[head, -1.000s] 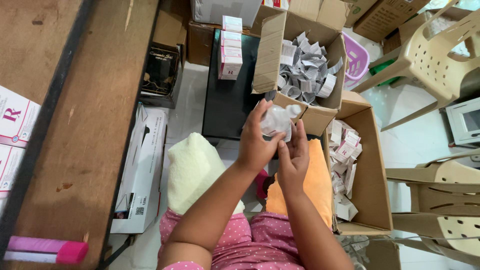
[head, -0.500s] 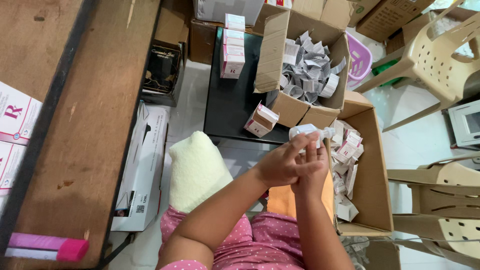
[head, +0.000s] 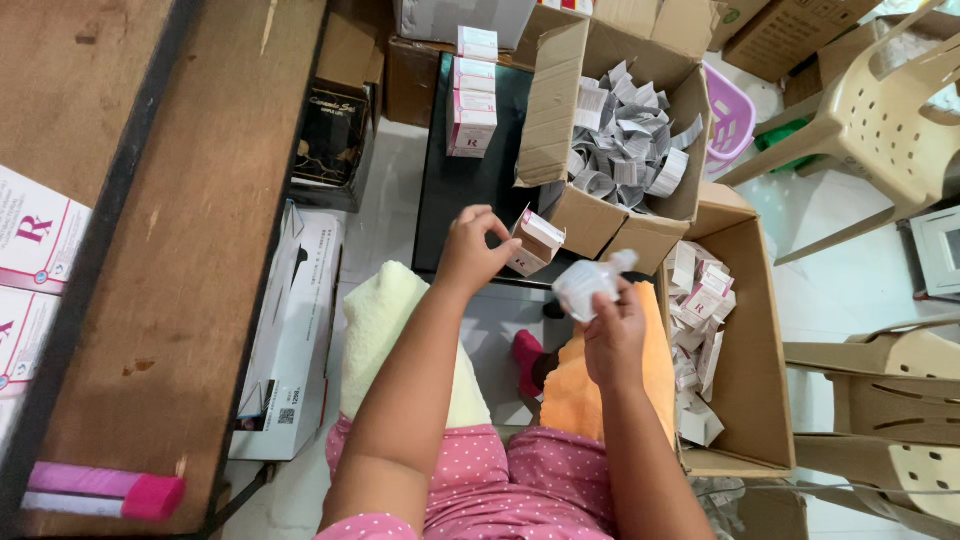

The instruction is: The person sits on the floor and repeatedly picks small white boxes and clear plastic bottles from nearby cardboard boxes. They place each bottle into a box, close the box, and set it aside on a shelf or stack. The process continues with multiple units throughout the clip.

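Note:
My left hand [head: 472,246] reaches toward a small white and pink carton [head: 532,242] that lies on the dark low table [head: 470,180]; the fingers are spread right next to it, perhaps touching. My right hand [head: 612,330] is closed on a small white plastic bottle [head: 588,284], held over an orange cloth [head: 590,395] on my lap. Just behind stands an open cardboard box [head: 560,120] full of folded paper leaflets [head: 625,150].
A second cardboard box [head: 750,340] at my right holds several small pink and white cartons. A row of the same cartons [head: 472,95] lies on the dark table. A wooden desk [head: 150,230] is at the left, beige plastic chairs [head: 880,130] at the right, a yellow towel [head: 385,330] by my knee.
My hands have come apart: the left one moved left to the small carton on the table, while the right one keeps the white bottle.

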